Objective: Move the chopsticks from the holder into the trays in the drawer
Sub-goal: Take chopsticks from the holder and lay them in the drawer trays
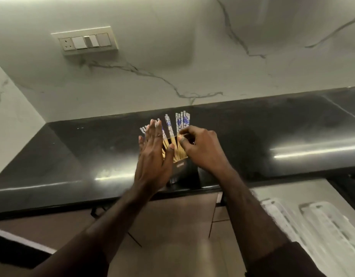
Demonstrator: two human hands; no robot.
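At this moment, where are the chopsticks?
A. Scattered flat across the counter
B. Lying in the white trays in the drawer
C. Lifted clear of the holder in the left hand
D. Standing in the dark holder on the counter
D: the chopsticks stand in the dark holder on the counter, between the left hand and right hand.

Chopsticks (177,134) — tan shafts, blue-and-white tops; holder (182,168) seemingly black — dark counter (272,126).
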